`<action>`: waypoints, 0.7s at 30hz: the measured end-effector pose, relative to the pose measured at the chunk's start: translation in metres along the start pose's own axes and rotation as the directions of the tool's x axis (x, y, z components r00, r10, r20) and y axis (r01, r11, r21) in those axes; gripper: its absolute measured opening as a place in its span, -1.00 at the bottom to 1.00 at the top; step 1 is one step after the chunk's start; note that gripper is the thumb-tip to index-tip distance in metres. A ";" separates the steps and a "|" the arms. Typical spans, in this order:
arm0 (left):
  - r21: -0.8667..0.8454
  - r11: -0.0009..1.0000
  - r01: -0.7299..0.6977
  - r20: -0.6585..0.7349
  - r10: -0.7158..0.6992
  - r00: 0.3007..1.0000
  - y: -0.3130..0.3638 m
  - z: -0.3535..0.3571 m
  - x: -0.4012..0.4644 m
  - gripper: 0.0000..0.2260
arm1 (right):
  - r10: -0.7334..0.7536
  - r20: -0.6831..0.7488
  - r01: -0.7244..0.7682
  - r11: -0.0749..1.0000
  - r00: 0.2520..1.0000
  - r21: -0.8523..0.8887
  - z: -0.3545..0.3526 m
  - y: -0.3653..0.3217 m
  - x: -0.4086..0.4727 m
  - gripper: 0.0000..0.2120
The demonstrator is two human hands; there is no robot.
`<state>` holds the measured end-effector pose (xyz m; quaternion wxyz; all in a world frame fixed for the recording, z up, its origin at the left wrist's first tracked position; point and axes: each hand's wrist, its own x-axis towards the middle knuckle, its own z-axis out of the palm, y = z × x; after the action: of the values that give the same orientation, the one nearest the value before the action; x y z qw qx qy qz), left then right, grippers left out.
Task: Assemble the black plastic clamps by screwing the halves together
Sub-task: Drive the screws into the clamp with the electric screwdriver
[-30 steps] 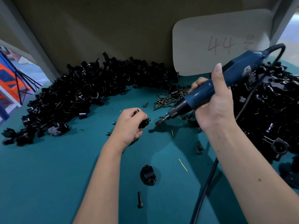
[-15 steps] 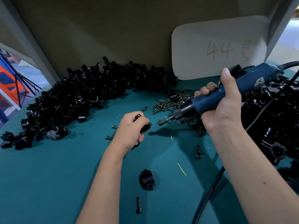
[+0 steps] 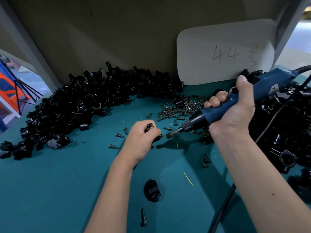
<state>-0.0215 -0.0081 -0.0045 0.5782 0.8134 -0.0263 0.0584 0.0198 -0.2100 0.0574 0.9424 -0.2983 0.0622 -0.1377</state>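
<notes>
A black clamp (image 3: 154,134) sits pinched in the left hand (image 3: 141,140), whose fingers curl closed around it just above the teal surface (image 3: 50,190) near the middle of the view; a screw head (image 3: 161,135) pokes out of the clamp on its right side. Just beside that screw, not quite touching as far as can be seen, is the bit tip (image 3: 168,135) of a blue electric screwdriver (image 3: 235,105), which the right hand (image 3: 235,111) grips firmly in a closed fist, thumb stretched up along the body, the tool slanting down and to the left. Its black cable (image 3: 222,209) runs down toward the near edge under the right forearm. In front of the left wrist lies a single clamp half (image 3: 151,190), and nearer still one loose bolt (image 3: 143,216). A few scattered screws (image 3: 119,135) lie left of the held clamp, and a denser screw pile (image 3: 183,106) spreads behind the driver tip. A long heap of black clamp parts (image 3: 80,101) curves along the back and left, and another heap (image 3: 286,125) fills the right side. A pale card (image 3: 225,52) with "44" handwritten on it leans against the back wall.
</notes>
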 end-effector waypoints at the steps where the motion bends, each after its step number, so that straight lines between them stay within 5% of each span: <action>1: 0.008 1.000 0.002 0.005 -0.002 1.000 0.000 0.001 0.000 -0.72 | -0.006 0.001 0.006 1.000 1.000 0.006 0.000 0.000 0.000 -0.60; 7: 0.046 0.999 0.014 0.018 -0.014 1.000 0.004 0.003 0.001 -0.71 | -0.006 -0.005 0.006 0.999 1.000 0.037 0.004 0.000 -0.003 -0.75; 21: 0.037 0.998 0.055 0.026 -0.056 0.998 0.006 0.007 -0.001 -0.76 | -0.009 0.006 0.009 0.998 1.000 0.060 0.007 0.000 -0.007 -0.60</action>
<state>-0.0222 -0.0171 -0.0010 0.5644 0.8248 -0.0104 0.0316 0.0148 -0.2040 0.0637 0.9505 -0.2705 0.0539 -0.1428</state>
